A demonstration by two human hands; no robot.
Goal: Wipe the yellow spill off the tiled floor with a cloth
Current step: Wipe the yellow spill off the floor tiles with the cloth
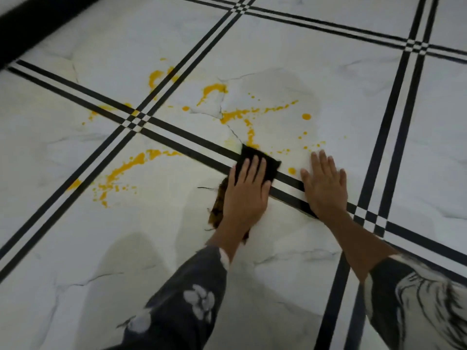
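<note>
Patterned sleeves (182, 294) nearest. Left hand (246, 190) flat, fingers (254, 168) straight, pressing dark cloth (255, 152) onto tiled floor (75, 248). Right hand (324, 183) spread, bracing just beside. Yellow spill (235, 114) mostly ahead and left of the left hand. Advise even pressure, forward sweeps, gathering inward to avoid smearing.

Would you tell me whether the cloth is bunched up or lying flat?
Flat: the cloth lies spread on the tiled floor under the left hand, fingers straight. Whether it is folded: cannot tell.
</note>
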